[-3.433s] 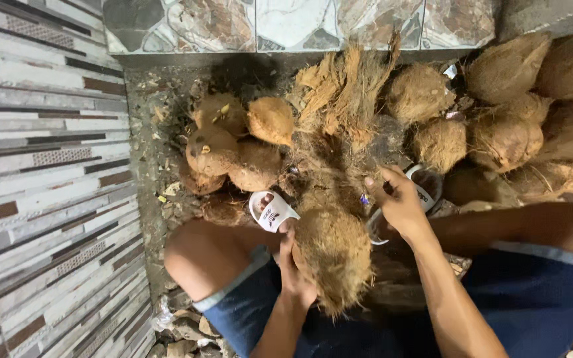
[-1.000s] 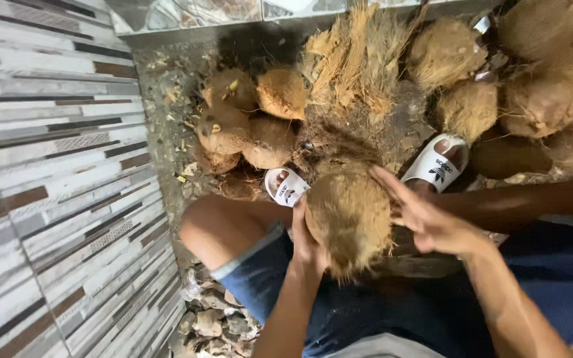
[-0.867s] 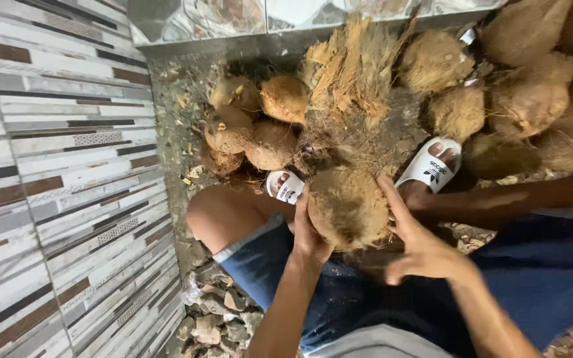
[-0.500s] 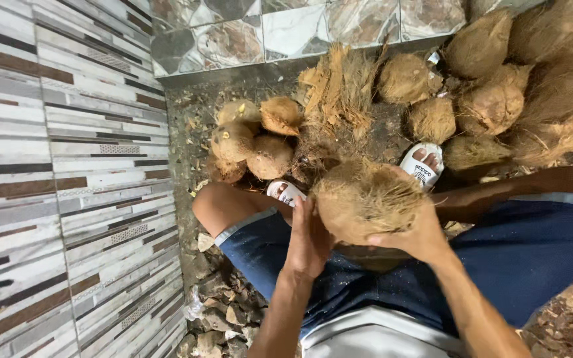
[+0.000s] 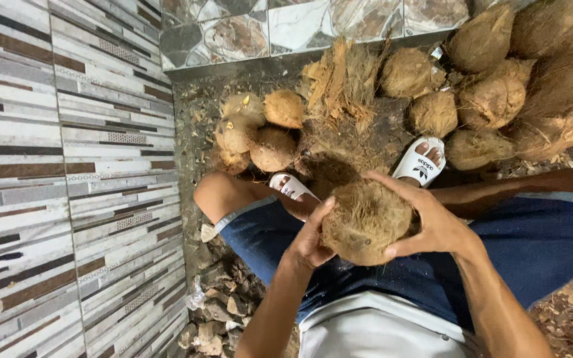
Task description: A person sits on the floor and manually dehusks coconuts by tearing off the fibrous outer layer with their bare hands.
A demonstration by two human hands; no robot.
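fingers (image 5: 402, 192) of the right hand (image 5: 432, 225) wrap over the top and far side of the husked coconut (image 5: 366, 222), and the left hand (image 5: 310, 235) cups its near side with the thumb pressed up against the fibre; both hands closed on it, holding it clear of the floor above the lap, between the knees; the grip looks to me like palms on a round, hairy surface, so a twist or a loose strand could let it roll out and drop toward the white sandal (image 5: 422, 159) just beyond it, toes bare there; dry fibre can also scrape the skin; more coconuts (image 5: 266, 129) lie heaped close ahead beside a torn clump of husk (image 5: 343, 79), and broken shell bits (image 5: 217, 311) crowd the floor by the tiled wall (image 5: 67, 166), poor footing if the person shifts.
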